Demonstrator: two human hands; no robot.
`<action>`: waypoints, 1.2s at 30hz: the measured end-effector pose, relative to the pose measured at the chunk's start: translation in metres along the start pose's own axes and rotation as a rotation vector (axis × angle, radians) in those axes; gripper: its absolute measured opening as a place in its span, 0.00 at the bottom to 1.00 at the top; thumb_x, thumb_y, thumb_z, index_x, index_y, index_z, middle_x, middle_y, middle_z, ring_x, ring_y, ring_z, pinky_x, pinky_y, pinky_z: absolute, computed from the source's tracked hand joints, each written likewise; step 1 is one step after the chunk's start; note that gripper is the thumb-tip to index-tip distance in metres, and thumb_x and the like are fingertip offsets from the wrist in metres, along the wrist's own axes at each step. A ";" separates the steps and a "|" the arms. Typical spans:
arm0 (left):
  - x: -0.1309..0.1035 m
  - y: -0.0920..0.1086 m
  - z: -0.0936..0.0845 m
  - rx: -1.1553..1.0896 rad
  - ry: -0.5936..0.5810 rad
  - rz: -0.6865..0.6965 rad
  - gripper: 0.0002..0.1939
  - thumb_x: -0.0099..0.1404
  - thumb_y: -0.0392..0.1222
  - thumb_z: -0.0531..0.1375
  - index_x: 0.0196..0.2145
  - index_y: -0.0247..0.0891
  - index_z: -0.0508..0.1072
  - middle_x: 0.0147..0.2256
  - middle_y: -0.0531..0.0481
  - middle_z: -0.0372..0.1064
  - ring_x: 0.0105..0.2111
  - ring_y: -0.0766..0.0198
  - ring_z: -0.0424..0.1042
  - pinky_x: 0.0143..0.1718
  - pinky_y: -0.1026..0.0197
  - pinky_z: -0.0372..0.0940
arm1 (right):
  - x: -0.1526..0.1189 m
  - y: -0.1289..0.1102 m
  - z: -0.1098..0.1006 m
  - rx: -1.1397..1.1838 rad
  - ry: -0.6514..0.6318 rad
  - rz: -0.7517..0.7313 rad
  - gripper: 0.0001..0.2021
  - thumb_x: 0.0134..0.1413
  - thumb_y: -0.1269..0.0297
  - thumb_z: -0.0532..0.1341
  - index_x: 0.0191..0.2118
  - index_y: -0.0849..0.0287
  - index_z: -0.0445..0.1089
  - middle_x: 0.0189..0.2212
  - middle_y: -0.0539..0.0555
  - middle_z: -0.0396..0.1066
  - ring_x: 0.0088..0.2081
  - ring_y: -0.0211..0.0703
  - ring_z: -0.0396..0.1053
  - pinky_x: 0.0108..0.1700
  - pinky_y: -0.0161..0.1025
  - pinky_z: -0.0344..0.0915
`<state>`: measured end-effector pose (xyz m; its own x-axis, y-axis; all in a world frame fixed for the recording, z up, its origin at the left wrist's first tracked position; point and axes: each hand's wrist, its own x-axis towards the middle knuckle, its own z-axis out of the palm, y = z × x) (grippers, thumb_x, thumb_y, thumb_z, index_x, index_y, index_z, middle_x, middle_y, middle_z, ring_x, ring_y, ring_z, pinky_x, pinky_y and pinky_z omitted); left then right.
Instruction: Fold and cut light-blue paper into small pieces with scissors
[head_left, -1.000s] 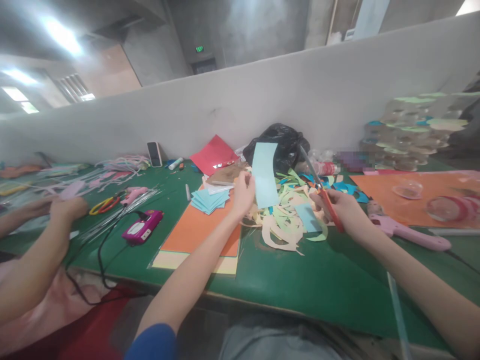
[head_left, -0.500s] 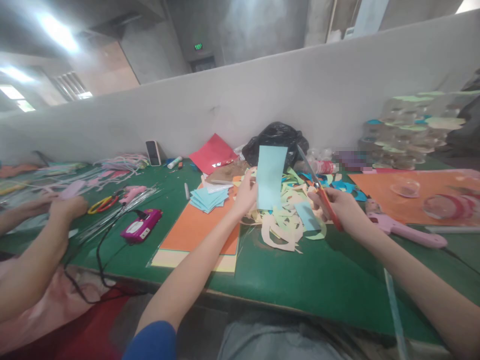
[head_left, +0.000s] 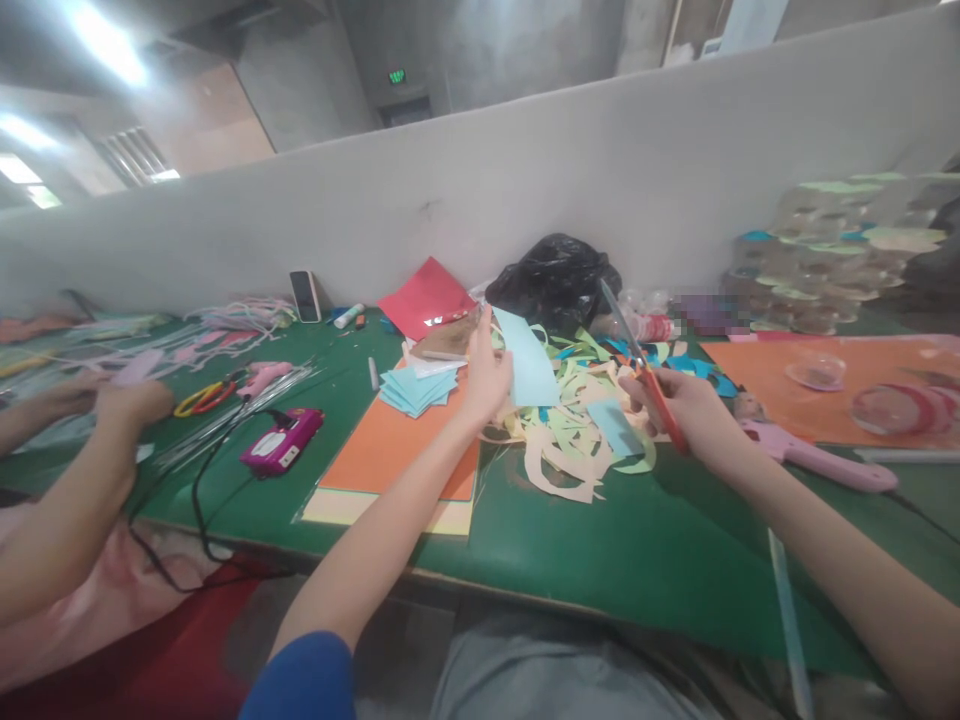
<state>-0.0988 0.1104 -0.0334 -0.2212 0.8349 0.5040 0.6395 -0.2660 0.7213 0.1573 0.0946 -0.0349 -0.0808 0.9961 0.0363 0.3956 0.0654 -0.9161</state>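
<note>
My left hand (head_left: 489,375) is closed on a light blue sheet of paper (head_left: 529,362), which tilts and bends to the right of my fingers. In my right hand (head_left: 671,400) is a pair of scissors (head_left: 658,402) with orange-red handles, the blades pointing up and away from me, apart from the paper. Below and between my hands lies a heap of pale green and cream paper scraps (head_left: 561,470). A small blue paper piece (head_left: 616,428) rests on that heap. Left of my left hand, a stack of light blue paper pieces (head_left: 417,390) sits on orange sheets (head_left: 397,450).
A black plastic bag (head_left: 556,280) and red paper (head_left: 427,300) stand by the wall. On the right are a pink glue gun (head_left: 817,456) and an orange sheet (head_left: 757,385). A purple power adapter (head_left: 282,442) lies left, near a co-worker's hands (head_left: 133,405).
The light blue paper in my left hand has gone from upright to tilted and bent, as the hand turned and rose slightly. The scissors stay in my right hand, almost unmoved.
</note>
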 end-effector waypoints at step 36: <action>0.018 -0.022 -0.022 0.401 0.272 -0.003 0.13 0.66 0.35 0.53 0.48 0.37 0.67 0.55 0.35 0.63 0.59 0.47 0.59 0.61 0.45 0.52 | -0.002 0.006 0.003 0.003 -0.063 -0.008 0.21 0.46 0.45 0.68 0.28 0.58 0.65 0.18 0.46 0.63 0.19 0.36 0.63 0.22 0.35 0.60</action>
<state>-0.1326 0.1204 -0.0298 -0.3734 0.6647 0.6471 0.8605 -0.0125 0.5094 0.1574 0.0930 -0.0410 -0.1413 0.9898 0.0183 0.3920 0.0729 -0.9171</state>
